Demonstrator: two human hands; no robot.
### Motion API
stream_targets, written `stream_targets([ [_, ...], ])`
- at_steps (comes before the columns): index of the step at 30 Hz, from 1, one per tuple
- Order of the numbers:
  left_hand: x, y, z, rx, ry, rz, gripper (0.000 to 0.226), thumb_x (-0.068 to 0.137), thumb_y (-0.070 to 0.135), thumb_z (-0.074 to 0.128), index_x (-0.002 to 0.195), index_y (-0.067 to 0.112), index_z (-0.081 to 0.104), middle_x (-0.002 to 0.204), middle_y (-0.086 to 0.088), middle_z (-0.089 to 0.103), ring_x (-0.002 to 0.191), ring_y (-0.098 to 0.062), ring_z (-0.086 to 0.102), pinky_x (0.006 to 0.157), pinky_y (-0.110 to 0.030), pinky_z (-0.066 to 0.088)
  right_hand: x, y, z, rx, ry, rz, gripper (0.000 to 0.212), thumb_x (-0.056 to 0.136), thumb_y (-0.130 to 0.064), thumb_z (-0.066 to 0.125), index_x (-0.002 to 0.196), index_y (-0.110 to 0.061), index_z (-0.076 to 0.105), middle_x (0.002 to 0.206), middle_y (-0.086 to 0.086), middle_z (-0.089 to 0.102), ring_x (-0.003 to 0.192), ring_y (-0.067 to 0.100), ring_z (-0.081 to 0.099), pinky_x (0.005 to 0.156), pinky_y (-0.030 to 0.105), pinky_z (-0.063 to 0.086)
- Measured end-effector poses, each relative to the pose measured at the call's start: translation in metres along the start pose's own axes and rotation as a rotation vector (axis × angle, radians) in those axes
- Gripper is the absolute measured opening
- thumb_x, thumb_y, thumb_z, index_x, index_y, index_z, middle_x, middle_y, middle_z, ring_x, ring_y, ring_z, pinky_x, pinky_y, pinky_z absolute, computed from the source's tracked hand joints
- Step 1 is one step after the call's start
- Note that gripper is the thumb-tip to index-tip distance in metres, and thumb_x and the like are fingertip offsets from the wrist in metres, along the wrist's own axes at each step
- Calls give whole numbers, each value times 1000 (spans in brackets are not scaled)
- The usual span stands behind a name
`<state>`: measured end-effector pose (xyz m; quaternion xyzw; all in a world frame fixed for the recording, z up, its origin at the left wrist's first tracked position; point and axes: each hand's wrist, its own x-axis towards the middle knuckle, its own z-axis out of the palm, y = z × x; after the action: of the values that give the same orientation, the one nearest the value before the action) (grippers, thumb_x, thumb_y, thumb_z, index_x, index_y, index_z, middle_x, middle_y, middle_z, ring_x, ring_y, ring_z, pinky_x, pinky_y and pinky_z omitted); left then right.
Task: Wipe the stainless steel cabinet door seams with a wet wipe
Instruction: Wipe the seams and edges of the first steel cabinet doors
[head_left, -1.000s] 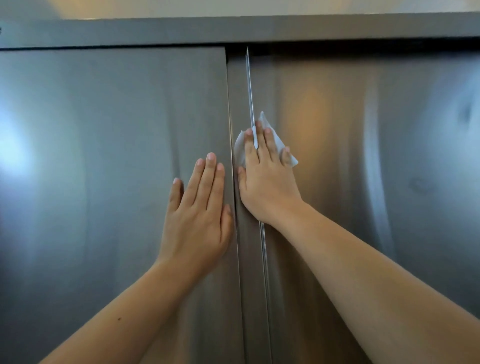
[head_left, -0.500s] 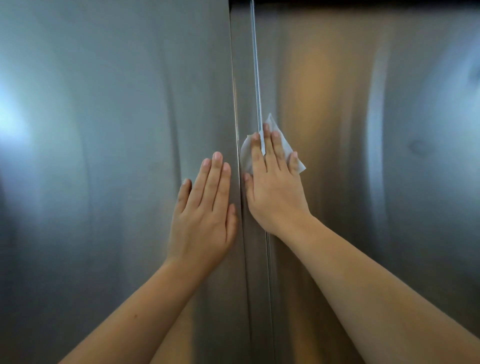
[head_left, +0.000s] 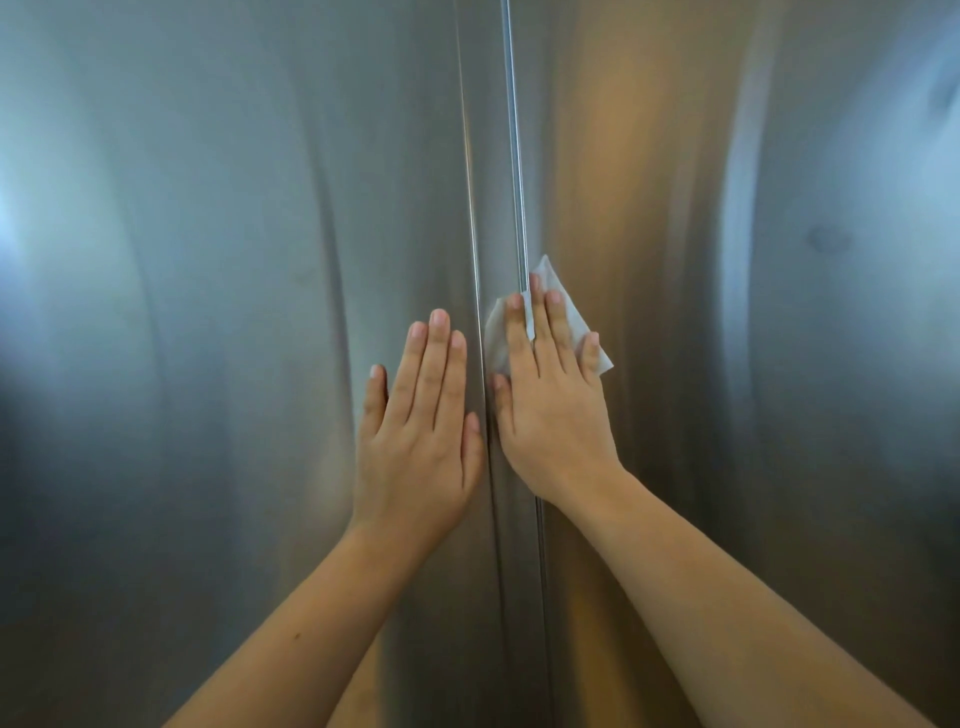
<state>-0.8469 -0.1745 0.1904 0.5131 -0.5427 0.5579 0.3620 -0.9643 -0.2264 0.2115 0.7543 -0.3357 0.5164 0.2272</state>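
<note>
Under right fingers (head_left: 557, 327), wet wipe (head_left: 496, 332) across seam (head_left: 515, 156)

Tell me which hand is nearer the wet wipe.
Right. The right hand presses flat on the wet wipe over the seam; the left hand lies flat on the left door alongside, not touching the wipe.

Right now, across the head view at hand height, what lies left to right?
left cabinet door → left hand → door seam → right hand pressing the wet wipe → right cabinet door

2 stainless steel cabinet doors (head_left: 208, 260), seam (head_left: 514, 156) between, wet wipe (head_left: 571, 317) pressed on seam, left hand (head_left: 421, 436) flat alongside
</note>
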Motion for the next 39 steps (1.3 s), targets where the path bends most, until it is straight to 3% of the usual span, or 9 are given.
stream_targets([
  [9,-27,10,-1,-21,-41,-31,56,91,23,28,142,1,29,149,-15,26,138,-29,24,111,-48,16,-50,0,19,-1,63,-1,53,98,-28,24,145,-7,11,154,13,11,142,29,7,111,46,9],
  [13,-53,12,-3,-12,-91,-13,57,90,23,31,142,1,28,150,-15,25,139,-28,23,111,-49,15,-69,0,28,0,88,-3,51,99,-28,22,144,-7,16,153,13,15,141,29,11,109,50,6],
  [18,-73,17,-9,-43,-161,-31,57,90,22,32,143,3,25,151,-13,21,139,-27,20,111,-48,9,-102,-4,39,57,69,48,53,96,-19,42,144,-5,25,153,14,20,142,29,11,111,48,5],
  [24,-86,22,-13,-70,-207,-57,57,90,23,30,143,3,24,150,-14,21,139,-28,20,111,-48,8,-89,-3,32,-4,39,29,50,99,-27,24,144,-9,14,153,14,17,142,29,8,111,49,5],
  [27,-85,24,-14,-84,-213,-74,56,90,23,31,142,2,25,150,-14,22,139,-29,20,110,-51,12,-74,-3,31,9,64,45,51,99,-25,28,145,-10,11,154,13,13,142,27,5,111,47,-1],
  [39,-110,32,-19,-86,-319,-81,57,90,25,29,142,3,25,150,-14,22,138,-31,23,108,-55,14,-139,-4,51,31,42,48,50,98,-24,34,143,-4,24,152,16,19,141,31,12,111,50,8],
])
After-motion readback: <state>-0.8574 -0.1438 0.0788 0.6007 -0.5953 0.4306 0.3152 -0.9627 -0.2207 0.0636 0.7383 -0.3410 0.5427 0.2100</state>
